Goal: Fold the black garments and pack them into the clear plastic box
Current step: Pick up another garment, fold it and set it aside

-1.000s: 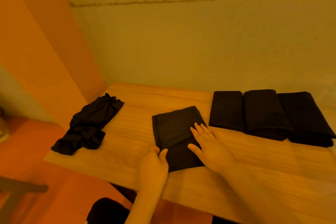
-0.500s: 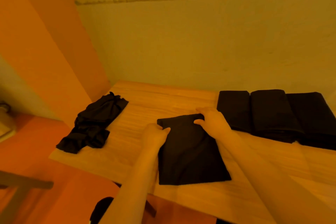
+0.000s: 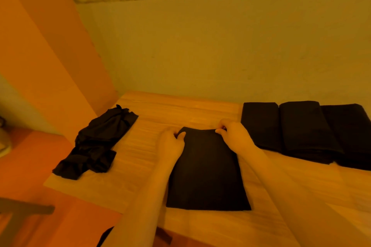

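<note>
- Black and crumpled, an unfolded garment lies at the left end of the wooden table, running from the near left edge back toward the wall.
- Just right of it, bare wood, then the left hand, fingers curled, pinching the far left corner of the flat black garment at table centre.
- That garment lies smooth, a neat rectangle, its near edge close to the table's front edge.
- Right hand pinches the far right corner of the same piece, thumb and fingers tucked over the edge.
- Further right, three folded garments sit side by side in a row, touching, near the wall.
- No sight of the clear plastic box from this angle.
</note>
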Demonstrator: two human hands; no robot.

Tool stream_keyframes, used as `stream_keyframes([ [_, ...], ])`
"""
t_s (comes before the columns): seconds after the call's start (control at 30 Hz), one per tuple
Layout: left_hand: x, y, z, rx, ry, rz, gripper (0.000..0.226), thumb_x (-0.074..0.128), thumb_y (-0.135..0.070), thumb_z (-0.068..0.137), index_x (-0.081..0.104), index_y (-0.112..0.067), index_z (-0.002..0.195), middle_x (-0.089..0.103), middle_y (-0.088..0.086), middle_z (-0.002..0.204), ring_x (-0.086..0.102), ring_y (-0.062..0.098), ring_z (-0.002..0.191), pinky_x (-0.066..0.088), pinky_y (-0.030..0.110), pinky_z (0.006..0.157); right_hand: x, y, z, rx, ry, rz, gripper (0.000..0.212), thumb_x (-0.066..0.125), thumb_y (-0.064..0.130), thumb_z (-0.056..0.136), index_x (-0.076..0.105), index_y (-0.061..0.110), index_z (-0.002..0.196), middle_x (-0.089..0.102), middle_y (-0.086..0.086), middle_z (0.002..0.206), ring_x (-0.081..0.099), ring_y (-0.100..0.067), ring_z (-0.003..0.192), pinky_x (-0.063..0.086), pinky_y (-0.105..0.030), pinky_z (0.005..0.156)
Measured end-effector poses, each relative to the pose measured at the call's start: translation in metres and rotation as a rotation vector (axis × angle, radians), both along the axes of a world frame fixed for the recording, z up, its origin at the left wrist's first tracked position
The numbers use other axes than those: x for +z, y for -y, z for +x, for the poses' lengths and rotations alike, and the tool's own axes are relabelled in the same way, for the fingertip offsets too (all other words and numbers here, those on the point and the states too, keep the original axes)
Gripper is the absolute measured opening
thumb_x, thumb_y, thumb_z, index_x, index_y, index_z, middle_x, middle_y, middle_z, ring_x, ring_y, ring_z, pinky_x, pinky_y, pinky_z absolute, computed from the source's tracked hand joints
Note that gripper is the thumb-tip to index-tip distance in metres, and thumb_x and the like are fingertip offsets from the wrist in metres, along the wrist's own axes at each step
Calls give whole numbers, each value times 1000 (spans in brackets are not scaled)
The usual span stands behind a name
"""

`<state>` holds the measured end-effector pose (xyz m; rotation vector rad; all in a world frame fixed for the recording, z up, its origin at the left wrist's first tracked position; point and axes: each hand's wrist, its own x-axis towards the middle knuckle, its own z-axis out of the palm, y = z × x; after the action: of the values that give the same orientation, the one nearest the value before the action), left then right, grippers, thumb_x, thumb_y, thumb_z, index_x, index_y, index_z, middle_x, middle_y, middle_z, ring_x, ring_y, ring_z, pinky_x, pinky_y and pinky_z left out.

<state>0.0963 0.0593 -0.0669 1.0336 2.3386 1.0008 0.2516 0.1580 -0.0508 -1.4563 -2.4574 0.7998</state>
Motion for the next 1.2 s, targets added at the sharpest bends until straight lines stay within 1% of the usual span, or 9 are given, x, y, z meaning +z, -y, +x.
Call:
stream_keyframes([
  [0.2,-6,2,2,-20,-188,92,17,46,-22,97,50,-16,81,46,-6,68,49,14,65,32,22,51,-7,-1,-8,75,105,151,22,40,25,98,55,11,106,58,-6,99,52,-17,86,42,-28,72],
  [0.27,-3,3,2,-55,-317,45,10,46,-16,96,55,-13,95,52,-1,86,54,19,83,38,24,62,-9,2,-6,105,128,310,23,41,23,98,55,12,113,56,-7,116,51,-20,104,42,-31,84],
  [0.33,3,10,4,-137,-481,55,22,45,-10,94,55,-10,114,54,6,110,52,22,102,43,29,77,-6,11,-2,111,56,415,29,44,20,97,53,12,123,52,-7,128,47,-23,118,38,-33,94],
  [0.43,8,30,19,-477,-622,203,32,44,-17,92,58,-11,120,57,6,123,54,25,113,40,28,96,0,35,3,224,-33,367,38,43,24,97,47,13,133,46,-7,140,42,-22,128,34,-34,105],
  [0.53,-3,40,22,-587,-555,-173,53,32,-41,99,26,-18,146,19,0,155,13,17,144,10,33,116,-9,48,6,365,228,221,54,32,40,99,19,20,147,11,1,156,8,-14,144,6,-33,116],
  [0.63,-10,32,16,-494,-494,-385,66,27,-53,96,3,-22,150,-5,-2,158,-8,13,144,-3,36,116,-17,40,3,294,334,162,62,25,49,97,3,22,149,-3,2,157,-6,-13,144,-3,-39,116],
  [0.93,-1,41,11,-425,-363,-373,75,32,-60,91,3,-23,150,-9,-1,158,-12,16,144,-3,46,116,-6,49,5,131,402,154,75,23,57,94,0,12,149,-1,-8,157,-1,-23,145,6,-40,118],
  [1.1,5,122,16,-719,-417,-28,87,13,-83,72,18,-34,144,-1,-22,149,-13,-6,139,-12,15,110,18,89,49,430,97,184,64,39,46,94,13,23,148,3,11,154,1,-3,140,3,-22,113],
  [1.2,-3,158,20,-806,-364,-71,83,18,-82,70,28,-36,139,8,-30,144,-10,-19,132,-8,3,105,16,116,78,600,179,49,84,22,71,73,14,31,146,-5,25,139,-8,8,128,-4,-15,105],
])
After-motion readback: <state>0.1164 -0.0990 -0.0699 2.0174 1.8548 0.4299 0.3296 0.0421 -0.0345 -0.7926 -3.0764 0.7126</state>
